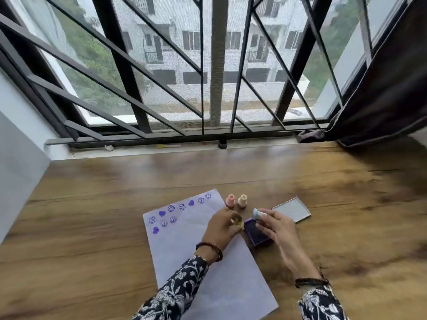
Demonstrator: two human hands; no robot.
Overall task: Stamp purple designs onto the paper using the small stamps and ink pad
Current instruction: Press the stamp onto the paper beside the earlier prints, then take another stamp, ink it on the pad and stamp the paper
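A white sheet of paper (208, 269) lies tilted on the wooden table, with several purple smiley and heart prints along its upper left. My left hand (221, 227) rests on the paper's right edge, fingers closed on a small yellow stamp (239, 223). My right hand (279, 227) holds a light blue stamp (257, 214) just above the open purple ink pad (255, 232). A pink stamp (230, 200) and a peach stamp (242, 200) stand upright just beyond the paper.
The ink pad's grey lid (292, 210) lies to the right of the pad. The wooden table (92, 204) runs to a window sill with black bars (203, 132). A dark curtain (381, 100) hangs at the right.
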